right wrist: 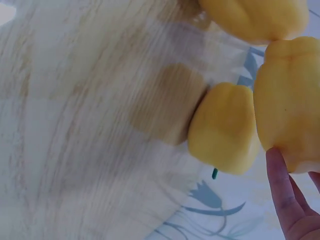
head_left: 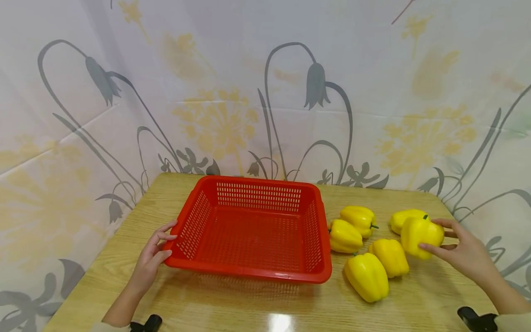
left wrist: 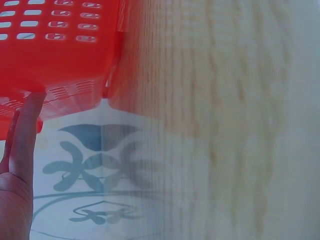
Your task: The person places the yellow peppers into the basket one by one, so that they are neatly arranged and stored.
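Observation:
My left hand (head_left: 150,258) grips the left front corner of a red plastic basket (head_left: 249,273), with fingers over the rim and thumb at the near side. In the left wrist view a finger lies against the outside of its slotted wall (left wrist: 65,55). With thumb and fingers my right hand (head_left: 466,249) holds a yellow bell pepper (head_left: 421,237) by its right side, above the table. The right wrist view shows this held pepper (right wrist: 290,100) close up, thumb at its lower end. Behind it, another yellow pepper (head_left: 400,219) lies partly hidden.
Several more yellow peppers lie right of the basket: two by its wall, one at the back (head_left: 360,219) and one nearer (head_left: 345,237), and two in front, a left one (head_left: 367,277) and a right one (head_left: 390,258). Flower-printed cloth (head_left: 232,69) hangs behind the wooden table (head_left: 232,313).

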A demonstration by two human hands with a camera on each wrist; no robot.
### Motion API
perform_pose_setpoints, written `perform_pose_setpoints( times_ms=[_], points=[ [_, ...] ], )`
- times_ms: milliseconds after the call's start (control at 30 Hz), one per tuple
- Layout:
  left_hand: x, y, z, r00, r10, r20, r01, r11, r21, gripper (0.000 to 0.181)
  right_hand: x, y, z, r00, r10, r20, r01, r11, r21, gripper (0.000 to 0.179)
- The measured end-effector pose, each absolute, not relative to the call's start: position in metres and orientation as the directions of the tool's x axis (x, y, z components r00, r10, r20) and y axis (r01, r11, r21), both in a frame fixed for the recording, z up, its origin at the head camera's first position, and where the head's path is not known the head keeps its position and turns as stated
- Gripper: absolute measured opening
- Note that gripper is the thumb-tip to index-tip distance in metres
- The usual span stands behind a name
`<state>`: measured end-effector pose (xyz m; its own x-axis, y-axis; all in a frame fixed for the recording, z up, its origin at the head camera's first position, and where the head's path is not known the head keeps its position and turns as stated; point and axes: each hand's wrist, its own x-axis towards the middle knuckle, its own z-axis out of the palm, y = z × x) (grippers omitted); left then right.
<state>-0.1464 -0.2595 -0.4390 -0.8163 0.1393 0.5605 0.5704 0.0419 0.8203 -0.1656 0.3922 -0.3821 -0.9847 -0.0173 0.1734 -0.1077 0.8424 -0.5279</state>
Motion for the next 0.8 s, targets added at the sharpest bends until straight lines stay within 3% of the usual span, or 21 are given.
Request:
perform_pose_setpoints(
  times_ms=[400,800],
  points=[
    [-0.146,-0.257,-0.439,-0.828,0.135,0.544,0.553,0.042,0.832,0.026,-0.168,0.385,-0.375,-0.985,-0.027,0.172,-0.125,0.797,-0.591,0.072],
    [-0.145,-0.259,-0.438,-0.834,0.131,0.536,0.544,0.035,0.838,0.026,-0.174,0.368,-0.365,-0.964,-0.065,0.258,-0.213,0.772,-0.599,0.068]
  ],
)
